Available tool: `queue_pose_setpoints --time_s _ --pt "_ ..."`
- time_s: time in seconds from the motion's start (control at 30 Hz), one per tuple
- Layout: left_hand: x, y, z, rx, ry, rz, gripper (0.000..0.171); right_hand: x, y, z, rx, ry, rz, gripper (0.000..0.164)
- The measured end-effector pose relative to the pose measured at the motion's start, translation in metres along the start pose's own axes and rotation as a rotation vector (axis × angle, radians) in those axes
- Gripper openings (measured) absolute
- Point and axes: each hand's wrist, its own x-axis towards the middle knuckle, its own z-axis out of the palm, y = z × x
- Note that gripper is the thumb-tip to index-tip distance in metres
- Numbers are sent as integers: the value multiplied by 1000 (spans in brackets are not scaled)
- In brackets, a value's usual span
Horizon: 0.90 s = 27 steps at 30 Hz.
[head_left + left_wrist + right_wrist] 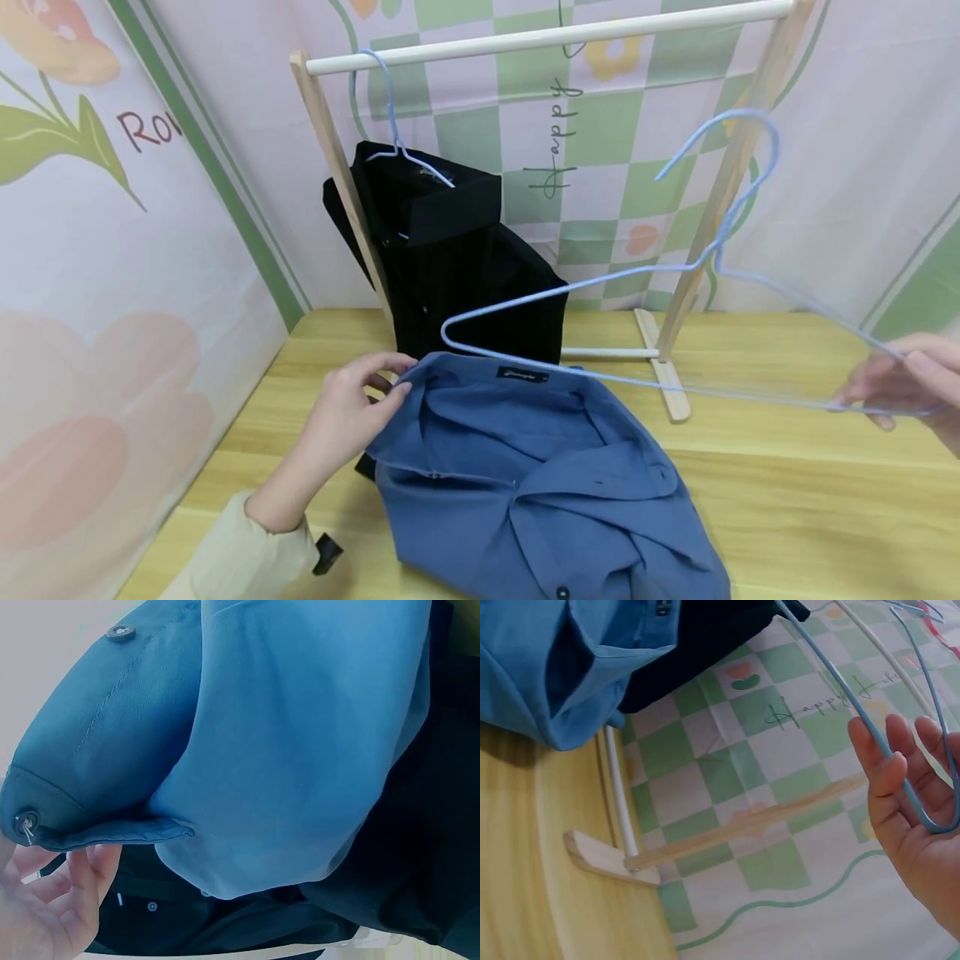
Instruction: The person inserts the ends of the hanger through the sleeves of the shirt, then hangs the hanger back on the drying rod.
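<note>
A blue button-up shirt point(540, 467) lies on the wooden table with its collar toward the rack. My left hand point(360, 408) pinches the left end of that collar between thumb and fingers; the left wrist view shows the fingertips at a collar button point(27, 820). On the right, my right hand point(911, 379) grips one end of a light blue wire hanger point(630, 271). The hanger is raised, its hook upward, and its far end overlaps the shirt's collar in the head view. In the right wrist view the thumb presses the wire against the fingers point(864, 742).
A small rack point(547, 35) with a white bar and wooden legs stands behind the shirt. On its left side a black shirt point(465, 275) hangs from another blue hanger point(392, 100). Patterned cloth point(480, 133) covers the back and left side. The table point(795, 500) extends to the right.
</note>
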Motion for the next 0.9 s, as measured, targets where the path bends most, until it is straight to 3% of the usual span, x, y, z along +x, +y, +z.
queue_pose_setpoints --time_s 0.13,0.2,0.33,0.67,0.83,0.9 --pt "2 1 -1 8 5 7 25 -5 2 10 -123 -23 97 45" --pt "3 2 -1 11 8 11 25 -14 -3 13 -207 31 206 49" --pt "3 4 -2 7 16 13 25 -25 -2 14 -281 52 303 55" --pt "0 7 -5 -55 66 -6 24 -27 5 19 -353 104 415 54" --pt "-3 12 -6 -92 84 -25 23 -27 5 26 -511 108 527 53" --pt "-4 14 -6 -107 82 -30 23 -26 7 28 -513 96 529 53"
